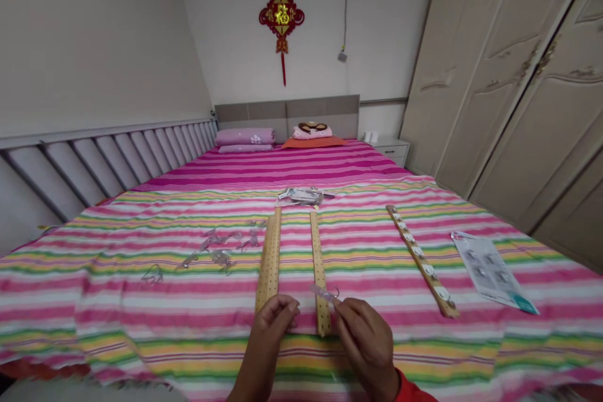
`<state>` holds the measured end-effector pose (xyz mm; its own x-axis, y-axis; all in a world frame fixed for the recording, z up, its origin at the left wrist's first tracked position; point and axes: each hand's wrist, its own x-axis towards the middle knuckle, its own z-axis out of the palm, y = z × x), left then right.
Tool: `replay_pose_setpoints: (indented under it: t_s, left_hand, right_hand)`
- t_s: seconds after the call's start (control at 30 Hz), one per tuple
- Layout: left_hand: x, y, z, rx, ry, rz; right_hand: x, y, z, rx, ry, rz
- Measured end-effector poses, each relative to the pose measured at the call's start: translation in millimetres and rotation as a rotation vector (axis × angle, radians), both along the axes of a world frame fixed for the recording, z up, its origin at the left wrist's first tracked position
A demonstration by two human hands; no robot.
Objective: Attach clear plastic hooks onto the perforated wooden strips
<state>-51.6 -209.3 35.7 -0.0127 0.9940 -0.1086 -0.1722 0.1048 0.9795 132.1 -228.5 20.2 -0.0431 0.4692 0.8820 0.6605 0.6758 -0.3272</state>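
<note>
Two perforated wooden strips lie side by side on the striped bedspread [141, 301]: a wider one [269, 259] and a narrow one [319, 267]. My left hand [271, 326] rests with curled fingers on the near end of the wider strip. My right hand [365, 336] pinches a small clear plastic hook [325, 293] just above the near end of the narrow strip. Several more clear hooks [219, 248] lie scattered to the left.
A third wooden strip with round white fittings [421, 259] lies to the right, beside a printed packaging card [492, 271]. A plastic packet [304, 195] sits beyond the strips. Pillows [245, 137] are at the headboard, a wardrobe [518, 88] on the right, a slatted rail [117, 160] on the left.
</note>
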Motion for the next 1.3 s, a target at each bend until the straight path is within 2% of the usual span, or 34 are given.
replay_pose_setpoints:
  t_s: [0.2,0.4,0.6,0.73,0.83,0.97,1.03,1.1,1.17,1.3]
  left_hand:
    - [21,-13,11.9,0.032,0.156,-0.060]
    - [29,-18,-0.7,-0.022,0.148,-0.048]
    - [34,-16,-11.9,-0.088,0.144,-0.017]
    - [29,-13,-16.4,-0.047,0.175,-0.013]
    - [20,-8,-17.7,-0.008,0.203,-0.020]
    - [11,2,-17.8,0.006,0.276,-0.123]
    - [11,8,-18.7,0.030,0.305,-0.185]
    - [14,14,-20.5,0.049,0.321,-0.230]
    - [16,19,-23.1,0.050,0.323,-0.272]
    - [18,29,-28.6,0.031,0.335,-0.316]
  right_hand:
    - [-6,-9,1.4,0.115,-0.191,-0.126]
    - [-12,-15,-12.5,0.140,-0.247,-0.169]
    - [-13,-18,-22.2,0.133,-0.249,-0.131]
    - [-10,-25,-29.3,0.079,-0.206,-0.015]
    - [-4,-28,-32.6,-0.060,-0.015,0.051]
    - [2,-14,-30.3,-0.516,0.454,0.105]
    - [2,-3,-29.9,-0.753,0.666,0.200]
    - [1,6,-31.9,-0.924,0.813,0.296]
    - [-1,12,-35.4,-1.010,0.884,0.343]
    - [-4,15,-42.6,-1.029,0.926,0.352]
